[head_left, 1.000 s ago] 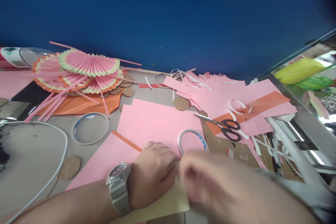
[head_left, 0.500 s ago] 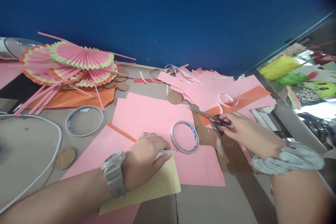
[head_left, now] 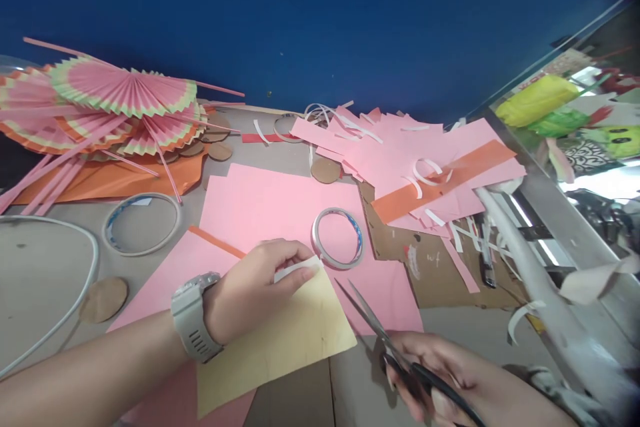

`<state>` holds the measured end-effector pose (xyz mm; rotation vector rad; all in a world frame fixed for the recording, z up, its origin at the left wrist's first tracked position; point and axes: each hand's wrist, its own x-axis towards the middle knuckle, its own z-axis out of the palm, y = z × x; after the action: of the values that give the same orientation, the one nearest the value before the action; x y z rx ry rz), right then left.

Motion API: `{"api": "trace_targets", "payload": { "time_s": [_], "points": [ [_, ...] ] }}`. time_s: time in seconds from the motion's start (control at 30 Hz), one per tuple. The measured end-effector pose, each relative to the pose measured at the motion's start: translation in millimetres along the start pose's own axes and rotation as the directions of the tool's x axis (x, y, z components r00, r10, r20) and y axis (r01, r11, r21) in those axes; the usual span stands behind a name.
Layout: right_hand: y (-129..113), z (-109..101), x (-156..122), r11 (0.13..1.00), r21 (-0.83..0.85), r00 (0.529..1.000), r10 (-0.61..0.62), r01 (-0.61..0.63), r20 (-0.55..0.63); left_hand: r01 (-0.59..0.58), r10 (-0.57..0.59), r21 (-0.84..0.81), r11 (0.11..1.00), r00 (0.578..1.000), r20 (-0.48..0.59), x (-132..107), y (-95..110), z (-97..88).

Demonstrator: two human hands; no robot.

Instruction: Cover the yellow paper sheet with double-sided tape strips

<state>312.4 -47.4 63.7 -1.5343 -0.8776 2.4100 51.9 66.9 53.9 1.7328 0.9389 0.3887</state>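
Between the thumb and fingers of my left hand (head_left: 260,287) is the top edge of a pale yellow paper sheet (head_left: 290,340), with a white strip along that edge. My right hand (head_left: 440,367) grips black-handled scissors (head_left: 375,323), whose blades are parted and point up and left toward the sheet's right side. Pink paper sheets (head_left: 280,203) lie flat beneath. A tape roll (head_left: 317,240) rests on the pink paper just beyond my left fingertips. A thin orange strip (head_left: 215,241) lies beside my left hand.
Pleated paper fans (head_left: 130,90) sit at the left, above another tape roll (head_left: 173,237) and a white cable (head_left: 93,267). Pink sheets (head_left: 395,147) are piled at the back right over brown cardboard (head_left: 430,273). A utility knife (head_left: 486,257) lies near the right edge.
My right hand has brought the scissors down and toward me, from over the cardboard to beside the yellow sheet. My left hand has raised the sheet's edge slightly. The view has shifted a little.
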Motion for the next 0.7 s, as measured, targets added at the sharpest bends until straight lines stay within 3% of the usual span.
{"api": "trace_targets", "payload": {
  "time_s": [0.13, 0.27, 0.43, 0.7],
  "points": [
    [-6, 3, 8, 0.998, 0.035, 0.994, -0.045, 0.042, 0.102, 0.051, -0.051, -0.076, 0.996, 0.999, 0.001, -1, 2, -0.8],
    [-30, 13, 20, 0.975, -0.04, 0.971, -0.215, 0.221, 0.106, 0.097, -0.107, -0.144, 0.985, 0.992, -0.062, -2, 0, 1.6],
    [-56, 10, 27, 0.946, -0.116, 0.953, -0.294, 0.301, 0.077, 0.124, -0.153, -0.225, 0.966, 0.981, -0.12, -2, -4, 2.2],
    [-60, -9, 13, 0.985, -0.151, 0.977, -0.054, 0.086, 0.206, 0.125, -0.173, -0.302, 0.945, 0.975, -0.138, -4, -2, 0.2]
  ]
}}
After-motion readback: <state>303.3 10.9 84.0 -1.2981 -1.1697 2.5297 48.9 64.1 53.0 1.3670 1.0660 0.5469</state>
